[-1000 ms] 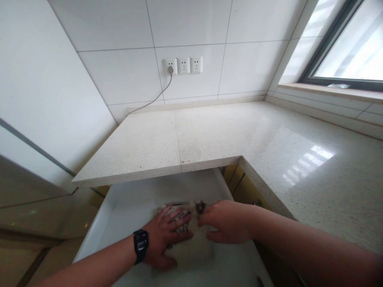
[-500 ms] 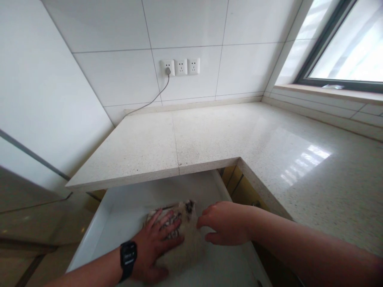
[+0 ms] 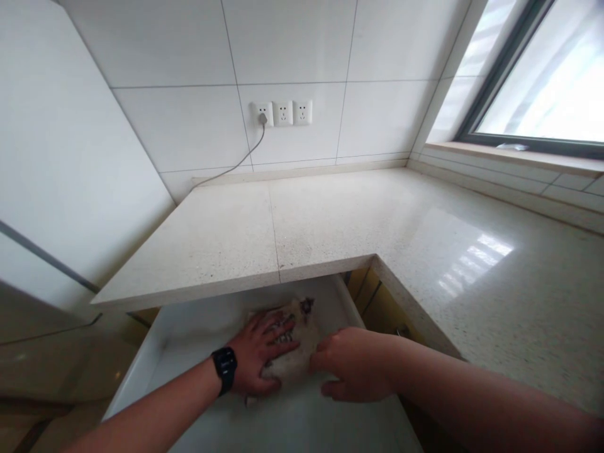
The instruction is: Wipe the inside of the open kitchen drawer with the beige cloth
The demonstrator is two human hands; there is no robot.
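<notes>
Inside the pulled-out white drawer (image 3: 163, 352) lies a folded cream cloth (image 3: 306, 343) with a dark printed pattern and a dark patch at its far corner. My left hand (image 3: 262, 352), a black watch (image 3: 224, 368) on its wrist, is laid flat on the cloth with its fingers spread, hiding much of the print. By the right edge of the cloth is my right hand (image 3: 353, 363). Its fingers are bent, and the thumb stands apart below them. I see nothing held between them, though I cannot tell whether the fingertips touch the cloth.
A speckled pale countertop (image 3: 325, 214) overhangs the back of the drawer and runs round to the right. Wall sockets (image 3: 283, 113) with a plugged-in grey cord (image 3: 240, 162) are behind it. A white cabinet (image 3: 80, 138) stands at the left, a window (image 3: 542, 75) at the right.
My left hand and the cloth under it have shifted farther into the drawer and a little to the right. My right hand has barely moved. The view has tilted slightly.
</notes>
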